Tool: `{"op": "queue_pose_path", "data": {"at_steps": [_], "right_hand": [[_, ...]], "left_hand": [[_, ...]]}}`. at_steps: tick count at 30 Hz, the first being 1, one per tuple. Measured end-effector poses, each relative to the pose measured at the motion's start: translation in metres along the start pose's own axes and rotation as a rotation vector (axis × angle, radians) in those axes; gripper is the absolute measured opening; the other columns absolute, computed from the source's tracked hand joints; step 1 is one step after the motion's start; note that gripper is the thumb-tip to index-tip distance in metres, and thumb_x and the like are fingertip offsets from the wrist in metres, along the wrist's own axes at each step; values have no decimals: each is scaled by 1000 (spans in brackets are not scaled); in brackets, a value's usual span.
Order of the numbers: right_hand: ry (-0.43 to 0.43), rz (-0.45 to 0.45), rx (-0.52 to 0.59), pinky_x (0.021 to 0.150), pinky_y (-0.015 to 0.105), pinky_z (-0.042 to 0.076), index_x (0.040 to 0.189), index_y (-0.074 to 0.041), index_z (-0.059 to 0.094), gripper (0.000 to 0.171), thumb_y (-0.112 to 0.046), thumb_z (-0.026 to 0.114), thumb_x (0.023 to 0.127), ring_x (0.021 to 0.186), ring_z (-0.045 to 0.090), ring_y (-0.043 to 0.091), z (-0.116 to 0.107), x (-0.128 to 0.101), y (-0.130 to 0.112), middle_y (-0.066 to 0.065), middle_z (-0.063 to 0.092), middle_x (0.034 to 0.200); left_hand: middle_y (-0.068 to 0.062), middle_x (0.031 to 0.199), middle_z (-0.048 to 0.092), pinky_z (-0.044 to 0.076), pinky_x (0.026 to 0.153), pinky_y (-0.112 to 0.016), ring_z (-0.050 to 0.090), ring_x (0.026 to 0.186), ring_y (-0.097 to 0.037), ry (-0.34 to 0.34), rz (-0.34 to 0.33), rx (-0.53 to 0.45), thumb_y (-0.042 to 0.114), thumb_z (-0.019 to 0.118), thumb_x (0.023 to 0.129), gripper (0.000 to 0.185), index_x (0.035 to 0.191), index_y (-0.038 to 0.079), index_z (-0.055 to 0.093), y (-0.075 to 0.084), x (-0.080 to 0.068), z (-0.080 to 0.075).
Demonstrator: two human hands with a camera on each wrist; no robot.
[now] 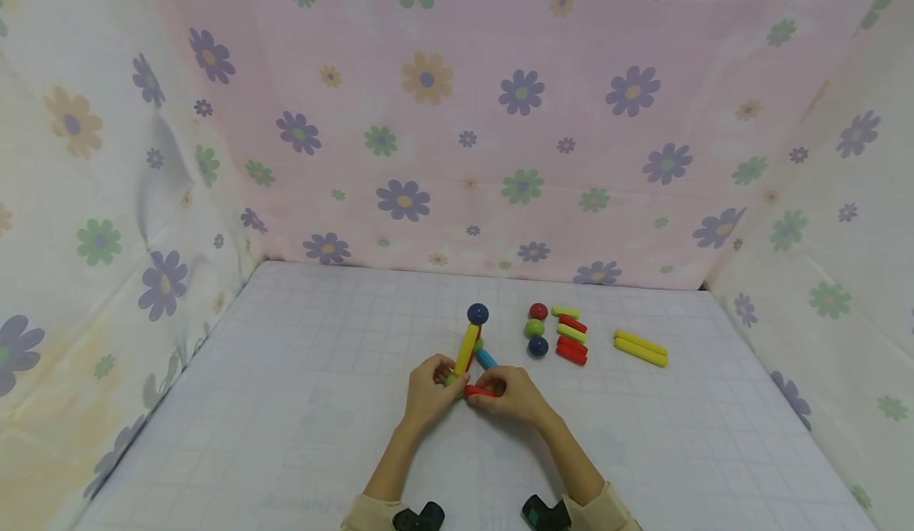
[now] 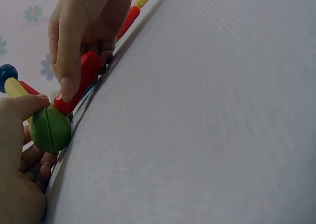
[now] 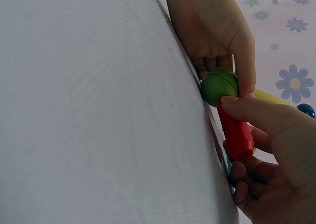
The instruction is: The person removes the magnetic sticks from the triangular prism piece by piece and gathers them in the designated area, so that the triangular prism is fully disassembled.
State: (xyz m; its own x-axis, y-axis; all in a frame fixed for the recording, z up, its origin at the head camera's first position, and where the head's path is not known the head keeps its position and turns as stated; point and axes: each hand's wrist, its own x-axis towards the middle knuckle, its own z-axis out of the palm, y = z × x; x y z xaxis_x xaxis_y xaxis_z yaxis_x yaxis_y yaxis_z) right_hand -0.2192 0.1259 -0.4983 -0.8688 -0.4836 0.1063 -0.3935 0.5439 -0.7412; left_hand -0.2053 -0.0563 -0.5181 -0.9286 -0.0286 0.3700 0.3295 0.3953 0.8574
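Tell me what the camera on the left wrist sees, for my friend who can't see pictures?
A person's right hand pinches a short red plastic stick whose end meets a round green plastic ball, held by the left hand on a pale gridded tabletop. Behind them, a yellow stick leads up to a dark blue ball, with flowered cloth beyond.

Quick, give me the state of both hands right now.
Left hand: closed, gripping the green ball.
Right hand: closed, pinching the red stick against that ball.
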Motion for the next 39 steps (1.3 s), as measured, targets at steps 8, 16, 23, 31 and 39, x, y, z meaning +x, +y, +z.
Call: {"op": "queue_pose_path", "data": {"at_steps": [8,16,23,31,39], "right_hand": [[16,-25,-16,54,19,41,85,-9,70,23,-31,74,81,61,46,4,3,0,1,-9,54,67],[53,-40,-50,53,19,40,79,-10,70,22,-32,74,80,59,45,3,5,0,-1,-10,52,62],[82,-44,-74,50,18,37,70,-10,65,22,-27,73,81,56,42,2,6,0,0,-10,48,58],[34,-8,-34,53,19,42,80,-10,68,22,-31,72,82,60,46,5,3,0,3,-8,52,64],[21,36,32,67,21,49,97,-8,67,22,-28,66,88,74,54,10,-7,-6,5,-5,63,83]], "left_hand": [[-4,73,62,49,62,-22,57,67,-14,8,-15,-13,15,76,76,21,84,1,63,2,-1,0],[-5,74,63,49,61,-22,58,65,-12,13,-12,-26,17,77,75,22,83,1,63,0,-1,0],[-4,70,62,49,60,-22,57,62,-8,19,-18,-43,16,78,74,23,82,2,63,0,-1,1],[-4,70,62,49,61,-22,57,63,-10,21,-12,-34,16,79,74,23,82,2,63,0,-1,1],[-4,72,61,49,61,-22,57,65,-11,9,-23,-30,18,78,74,24,84,2,64,1,-2,0]]}}
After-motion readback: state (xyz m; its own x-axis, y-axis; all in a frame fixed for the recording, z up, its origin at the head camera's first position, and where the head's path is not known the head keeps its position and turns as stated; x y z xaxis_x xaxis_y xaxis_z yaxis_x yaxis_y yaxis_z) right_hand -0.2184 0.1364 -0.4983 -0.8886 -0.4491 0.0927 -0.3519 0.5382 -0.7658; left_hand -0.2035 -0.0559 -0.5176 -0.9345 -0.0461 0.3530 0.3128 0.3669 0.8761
